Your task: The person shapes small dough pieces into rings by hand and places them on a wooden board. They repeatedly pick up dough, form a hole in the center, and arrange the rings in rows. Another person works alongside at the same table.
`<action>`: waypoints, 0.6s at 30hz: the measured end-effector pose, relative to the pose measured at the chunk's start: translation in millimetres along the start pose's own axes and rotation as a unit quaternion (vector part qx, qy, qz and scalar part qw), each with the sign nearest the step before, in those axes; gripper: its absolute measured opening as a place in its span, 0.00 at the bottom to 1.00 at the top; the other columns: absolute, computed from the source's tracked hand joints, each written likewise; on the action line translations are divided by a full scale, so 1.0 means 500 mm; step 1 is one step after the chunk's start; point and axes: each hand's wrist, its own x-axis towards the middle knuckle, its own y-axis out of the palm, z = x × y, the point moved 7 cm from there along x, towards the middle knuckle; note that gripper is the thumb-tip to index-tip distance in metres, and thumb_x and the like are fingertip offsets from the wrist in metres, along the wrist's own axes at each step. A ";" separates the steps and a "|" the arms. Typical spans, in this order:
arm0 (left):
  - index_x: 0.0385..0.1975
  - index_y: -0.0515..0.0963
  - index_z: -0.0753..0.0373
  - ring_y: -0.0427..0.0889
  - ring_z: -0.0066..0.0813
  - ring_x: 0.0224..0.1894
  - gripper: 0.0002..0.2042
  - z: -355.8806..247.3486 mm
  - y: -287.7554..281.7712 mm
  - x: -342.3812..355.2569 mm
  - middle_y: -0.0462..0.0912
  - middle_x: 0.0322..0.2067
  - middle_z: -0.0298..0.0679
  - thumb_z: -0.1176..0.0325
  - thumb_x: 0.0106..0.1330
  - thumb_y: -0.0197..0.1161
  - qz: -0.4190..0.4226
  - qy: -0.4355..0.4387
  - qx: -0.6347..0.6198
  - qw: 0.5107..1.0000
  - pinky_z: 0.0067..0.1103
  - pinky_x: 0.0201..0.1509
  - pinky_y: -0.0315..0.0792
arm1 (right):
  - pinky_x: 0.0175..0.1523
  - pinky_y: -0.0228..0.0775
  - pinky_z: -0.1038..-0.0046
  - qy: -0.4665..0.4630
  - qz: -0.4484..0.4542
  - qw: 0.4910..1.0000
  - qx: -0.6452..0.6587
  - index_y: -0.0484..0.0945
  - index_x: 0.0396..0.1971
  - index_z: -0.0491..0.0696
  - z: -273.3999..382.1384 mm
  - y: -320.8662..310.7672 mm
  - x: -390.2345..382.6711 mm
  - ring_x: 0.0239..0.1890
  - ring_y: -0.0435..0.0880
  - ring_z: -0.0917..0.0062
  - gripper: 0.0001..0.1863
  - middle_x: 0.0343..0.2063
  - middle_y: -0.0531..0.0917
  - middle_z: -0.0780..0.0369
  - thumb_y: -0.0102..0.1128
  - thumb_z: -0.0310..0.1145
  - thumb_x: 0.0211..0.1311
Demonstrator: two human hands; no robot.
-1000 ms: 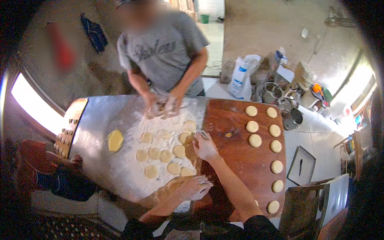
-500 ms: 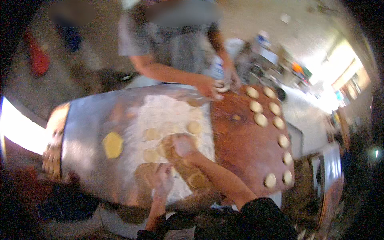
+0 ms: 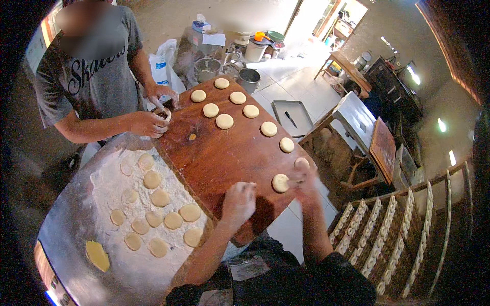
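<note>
Over the near part of a brown wooden board (image 3: 245, 153), my left hand (image 3: 239, 203) has its fingers curled in; their inner side is hidden. My right hand (image 3: 308, 188), smeared by motion, is at the board's right edge. Its fingers are close beside a pale, flat dough round (image 3: 280, 182), and another dough round (image 3: 301, 163) lies just beyond them. I cannot make out whether it holds anything. Several more rounds lie on the board toward the far end. On the left, flattened dough discs (image 3: 173, 220) rest on a floured metal surface (image 3: 61, 224).
Across the table a person (image 3: 97, 86) handles a ring-shaped dough piece (image 3: 166, 115). A yellow dough sheet (image 3: 97, 256) lies at left. Racks of dough rings (image 3: 393, 239) stand at lower right. A tray with a knife (image 3: 293, 120) and metal pots (image 3: 249, 79) are beyond the board.
My view has swung to the right. Both my hands have left the floured discs and are now at the wooden board. The other person still handles the dough ring.
</note>
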 end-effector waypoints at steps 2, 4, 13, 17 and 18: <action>0.44 0.81 0.59 0.81 0.45 0.47 0.10 -0.029 0.052 0.015 0.81 0.41 0.43 0.73 0.63 0.61 -0.006 0.030 -0.032 0.999 0.37 0.53 0.74 | 0.26 0.69 0.78 -0.190 -0.051 0.980 0.007 0.78 0.41 0.48 0.167 -0.028 -0.001 0.23 0.74 0.84 0.12 0.25 0.77 0.69 0.55 0.42 0.72; 0.42 0.81 0.59 0.80 0.44 0.48 0.10 -0.006 0.057 0.019 0.81 0.40 0.44 0.74 0.61 0.61 -0.044 -0.013 -0.036 0.998 0.38 0.55 0.74 | 0.28 0.70 0.77 -0.338 -0.137 0.931 -0.002 0.78 0.41 0.48 0.201 -0.026 0.007 0.24 0.75 0.82 0.12 0.24 0.77 0.70 0.56 0.42 0.73; 0.63 0.72 0.61 0.62 0.57 0.71 0.24 0.105 0.065 0.157 0.69 0.63 0.58 0.58 0.70 0.59 -0.034 -0.104 0.336 0.935 0.49 0.75 0.54 | 0.19 0.52 0.83 -0.157 -0.044 0.982 0.096 0.78 0.40 0.48 0.250 -0.075 0.131 0.14 0.60 0.91 0.07 0.16 0.66 0.75 0.58 0.35 0.70; 0.57 0.77 0.63 0.65 0.50 0.71 0.22 -0.110 0.151 -0.036 0.73 0.62 0.56 0.58 0.66 0.61 0.139 0.080 0.131 0.978 0.49 0.76 0.52 | 0.28 0.52 0.80 -0.306 -0.165 0.921 -0.176 0.77 0.45 0.45 0.275 0.025 0.114 0.22 0.59 0.87 0.10 0.23 0.68 0.71 0.57 0.33 0.69; 0.51 0.79 0.63 0.70 0.48 0.68 0.18 -0.111 0.133 -0.067 0.77 0.58 0.53 0.63 0.64 0.63 0.131 0.045 0.142 0.980 0.47 0.74 0.57 | 0.34 0.55 0.78 -0.278 -0.111 0.876 -0.378 0.78 0.46 0.44 0.231 0.073 0.113 0.27 0.63 0.84 0.11 0.27 0.70 0.69 0.56 0.33 0.70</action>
